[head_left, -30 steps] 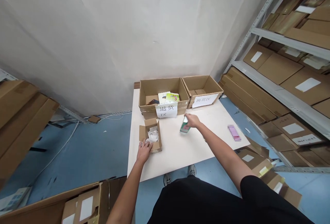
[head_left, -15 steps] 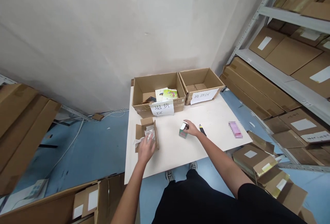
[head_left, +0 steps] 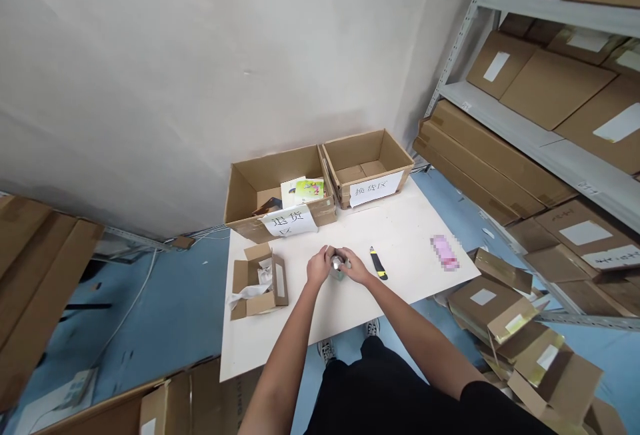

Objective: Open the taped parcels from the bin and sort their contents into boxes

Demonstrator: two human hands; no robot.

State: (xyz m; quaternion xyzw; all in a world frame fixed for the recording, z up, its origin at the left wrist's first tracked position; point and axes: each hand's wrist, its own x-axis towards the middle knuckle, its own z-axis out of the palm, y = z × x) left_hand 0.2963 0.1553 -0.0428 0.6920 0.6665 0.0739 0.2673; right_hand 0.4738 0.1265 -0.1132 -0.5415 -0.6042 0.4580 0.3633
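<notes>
Greenish, the small box (head_left: pixel 338 275) is held by the fingers of the left hand (head_left: pixel 319 266) and right hand (head_left: pixel 355 267). A utility knife (head_left: pixel 379 265) lies right of the box.

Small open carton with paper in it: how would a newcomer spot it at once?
On the white table, find the wide cardboard box at the back left. Just in front of it, left of the person's left hand, sits the small carton. The wide box carries a big sign; the carton instead has crumpled white paper trailing over one side.
</notes>
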